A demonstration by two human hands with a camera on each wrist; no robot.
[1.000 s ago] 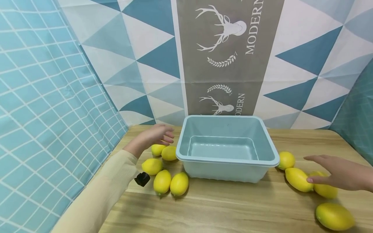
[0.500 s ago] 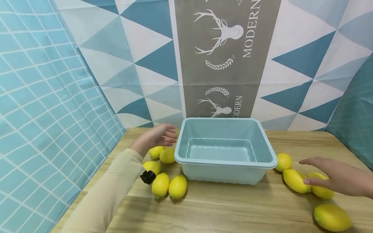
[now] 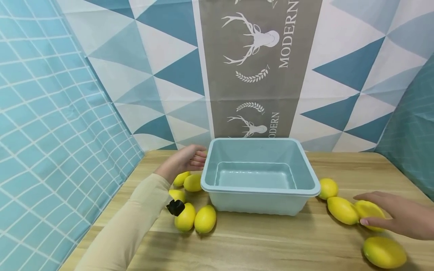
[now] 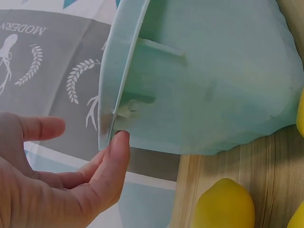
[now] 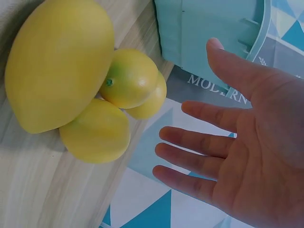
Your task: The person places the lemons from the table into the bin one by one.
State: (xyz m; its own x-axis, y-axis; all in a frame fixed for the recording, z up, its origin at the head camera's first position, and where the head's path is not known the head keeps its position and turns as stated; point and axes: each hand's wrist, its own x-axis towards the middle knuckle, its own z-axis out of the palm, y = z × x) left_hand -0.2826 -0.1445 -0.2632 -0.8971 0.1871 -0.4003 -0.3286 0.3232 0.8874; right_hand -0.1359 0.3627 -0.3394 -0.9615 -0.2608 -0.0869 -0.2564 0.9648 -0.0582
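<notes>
A light blue plastic bin (image 3: pixel 254 203) stands on the wooden table. At its left side is my left hand (image 3: pixel 188 160), fingers loosely extended and thumb apart; in the left wrist view a fingertip (image 4: pixel 121 142) is right at the bin's rim. Below that hand lies a group of lemons (image 3: pixel 205 219), some partly hidden by the wrist. To the right of the bin, my right hand (image 3: pixel 401 216) is spread above several more lemons (image 3: pixel 343 210) and holds nothing. The right wrist view shows its fingers and thumb stretched apart, beside the lemons (image 5: pixel 95 130).
A wall covering with triangles and deer heads (image 3: pixel 264 39) rises behind the table (image 3: pixel 271 244). Blue checked cloth (image 3: pixel 51 131) hangs at the left, darker green cloth (image 3: pixel 410 116) at the right. One lemon (image 3: pixel 384 252) lies nearer the front right.
My left hand has moved slightly right, up to the bin's left rim. The right hand stays spread over the right lemons. The head view has shifted a little; bin and lemons stay put.
</notes>
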